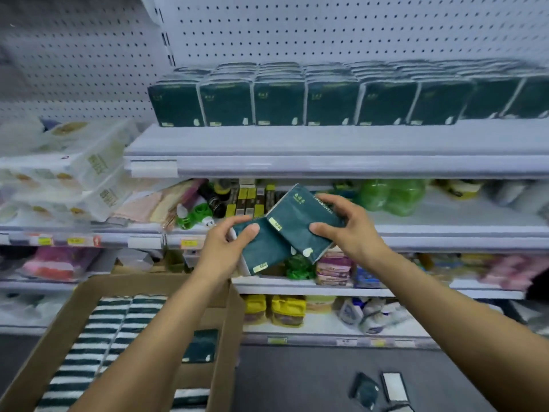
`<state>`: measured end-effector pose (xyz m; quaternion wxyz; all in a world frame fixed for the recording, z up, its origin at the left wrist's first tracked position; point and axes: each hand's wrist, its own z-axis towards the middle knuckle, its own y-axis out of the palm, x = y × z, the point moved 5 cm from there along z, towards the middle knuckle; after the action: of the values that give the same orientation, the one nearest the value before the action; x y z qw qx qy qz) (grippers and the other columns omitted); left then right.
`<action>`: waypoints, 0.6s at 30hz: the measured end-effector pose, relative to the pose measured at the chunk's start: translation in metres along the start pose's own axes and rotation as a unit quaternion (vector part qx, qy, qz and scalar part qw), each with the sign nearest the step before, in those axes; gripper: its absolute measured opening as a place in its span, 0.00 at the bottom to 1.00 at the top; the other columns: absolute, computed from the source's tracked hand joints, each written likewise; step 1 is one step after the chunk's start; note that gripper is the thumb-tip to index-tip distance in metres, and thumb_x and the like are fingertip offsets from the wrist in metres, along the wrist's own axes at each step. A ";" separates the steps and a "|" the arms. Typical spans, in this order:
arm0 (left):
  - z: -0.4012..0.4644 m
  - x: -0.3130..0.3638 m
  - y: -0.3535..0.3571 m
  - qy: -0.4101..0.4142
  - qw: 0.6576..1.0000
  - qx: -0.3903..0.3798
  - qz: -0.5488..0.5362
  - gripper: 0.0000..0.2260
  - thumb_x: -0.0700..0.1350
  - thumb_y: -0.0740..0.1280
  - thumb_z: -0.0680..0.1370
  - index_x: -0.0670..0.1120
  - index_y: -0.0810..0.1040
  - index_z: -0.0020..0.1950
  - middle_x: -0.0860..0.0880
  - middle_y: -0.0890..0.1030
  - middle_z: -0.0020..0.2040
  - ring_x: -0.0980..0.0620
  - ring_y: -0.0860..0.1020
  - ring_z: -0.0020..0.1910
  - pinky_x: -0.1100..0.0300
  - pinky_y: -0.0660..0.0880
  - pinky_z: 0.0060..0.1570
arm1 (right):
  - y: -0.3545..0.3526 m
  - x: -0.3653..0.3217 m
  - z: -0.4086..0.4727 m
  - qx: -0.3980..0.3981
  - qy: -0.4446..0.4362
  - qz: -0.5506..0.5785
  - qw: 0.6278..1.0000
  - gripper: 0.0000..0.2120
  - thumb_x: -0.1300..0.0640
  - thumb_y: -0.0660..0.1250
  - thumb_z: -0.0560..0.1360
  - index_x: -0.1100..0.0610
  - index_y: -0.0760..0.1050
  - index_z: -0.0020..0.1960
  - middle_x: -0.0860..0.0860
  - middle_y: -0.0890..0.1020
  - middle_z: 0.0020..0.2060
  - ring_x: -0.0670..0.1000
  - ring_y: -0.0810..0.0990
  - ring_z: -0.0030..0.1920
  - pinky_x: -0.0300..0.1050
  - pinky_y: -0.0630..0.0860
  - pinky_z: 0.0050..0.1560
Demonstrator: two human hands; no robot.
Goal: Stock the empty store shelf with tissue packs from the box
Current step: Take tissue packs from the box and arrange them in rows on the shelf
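Observation:
I hold two dark green tissue packs in front of the shelves. My left hand (230,243) grips the lower pack (264,251), thumb on its face. The upper pack (300,218) is tilted and overlaps the lower one, and my right hand (346,226) grips it. The white top shelf (297,144) carries a row of several green tissue packs (279,104) stood on end, filling its width. Below my arms at lower left stands the open cardboard box (80,301), with several packs (116,328) stacked edge-up and one pack (200,346) lying flat.
White bagged paper goods (74,171) pile on the left shelf bay. The shelves below hold mixed small goods, green bags (392,196) and yellow packs (288,309). Two small dark and white items (380,389) lie on the dark floor at lower right.

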<state>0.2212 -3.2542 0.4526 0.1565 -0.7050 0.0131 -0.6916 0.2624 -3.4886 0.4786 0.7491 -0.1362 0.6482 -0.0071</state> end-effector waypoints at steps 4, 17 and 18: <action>-0.004 0.043 0.082 0.017 0.999 -0.021 -0.027 0.06 0.48 0.70 0.77 0.57 0.79 0.53 0.45 0.81 0.54 0.47 0.82 0.48 0.50 0.81 0.45 | -0.095 -0.013 -0.004 0.009 -0.035 -0.025 0.999 0.22 0.70 0.74 0.69 0.54 0.76 0.58 0.46 0.82 0.47 0.37 0.81 0.43 0.33 0.78 0.43; 0.006 0.161 0.293 0.071 0.997 -0.019 -0.030 0.04 0.54 0.71 0.76 0.61 0.81 0.51 0.46 0.70 0.41 0.47 0.74 0.41 0.53 0.73 0.42 | -0.361 -0.039 0.006 0.090 -0.109 -0.114 0.983 0.18 0.67 0.74 0.70 0.50 0.78 0.55 0.43 0.83 0.48 0.41 0.81 0.45 0.37 0.79 0.47; 0.011 0.167 0.298 0.067 0.997 -0.021 -0.036 0.05 0.54 0.70 0.76 0.60 0.81 0.51 0.46 0.71 0.41 0.47 0.75 0.42 0.53 0.74 0.41 | -0.376 -0.044 0.012 0.106 -0.128 -0.132 0.977 0.18 0.67 0.74 0.70 0.50 0.77 0.55 0.43 0.82 0.48 0.38 0.80 0.45 0.35 0.78 0.48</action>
<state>0.2977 -3.5747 0.5432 0.1155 -0.6600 0.0122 -0.7422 0.3297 -3.8404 0.6027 0.8287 -0.1404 0.5186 -0.1566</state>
